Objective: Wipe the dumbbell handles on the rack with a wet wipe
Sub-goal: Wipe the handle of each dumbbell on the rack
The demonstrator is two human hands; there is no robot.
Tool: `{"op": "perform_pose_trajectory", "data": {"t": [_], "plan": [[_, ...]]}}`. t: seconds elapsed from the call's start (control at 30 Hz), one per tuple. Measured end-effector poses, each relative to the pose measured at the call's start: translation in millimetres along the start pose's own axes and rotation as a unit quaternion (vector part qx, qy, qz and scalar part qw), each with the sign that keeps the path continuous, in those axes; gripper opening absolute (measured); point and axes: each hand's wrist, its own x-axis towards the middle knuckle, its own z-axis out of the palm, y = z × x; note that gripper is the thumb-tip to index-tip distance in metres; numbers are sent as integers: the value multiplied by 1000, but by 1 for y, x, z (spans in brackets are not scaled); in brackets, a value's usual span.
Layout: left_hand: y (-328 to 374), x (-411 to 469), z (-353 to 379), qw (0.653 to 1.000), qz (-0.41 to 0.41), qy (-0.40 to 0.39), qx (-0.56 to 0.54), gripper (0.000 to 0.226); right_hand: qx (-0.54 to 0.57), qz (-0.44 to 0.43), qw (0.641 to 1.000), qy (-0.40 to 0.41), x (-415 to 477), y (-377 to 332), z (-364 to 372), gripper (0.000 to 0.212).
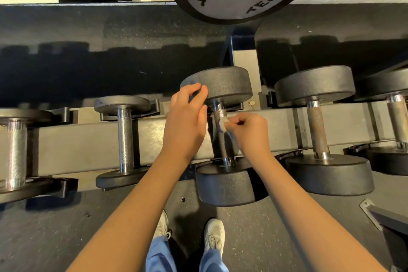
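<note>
We are pinching the wet wipe (222,122) in our right hand (251,132) against the handle (220,113) of the middle dumbbell (225,185) on the rack (88,139), while our left hand (186,121) is curling its fingers (195,87) over the rim of the far head (220,83). The handle is lying lengthwise away from us, so we are likely wiping along it next.

Bright overhead light, hard shadows, fisheye edges
</note>
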Motion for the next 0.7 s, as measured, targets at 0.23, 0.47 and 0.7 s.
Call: {"op": "perform_pose_trajectory", "data": {"t": [0.23,0.47,0.7], "plan": [[-5,1,0,1000,12,5,-4,42,29,-6,999,24,11,-13,5,5],[-5,0,3,999,19,17,-20,40,-64,93,990,-90,-21,16,-6,18],[-3,-1,4,1000,23,18,0,42,26,12,999,28,5,-18,5,14]]}}
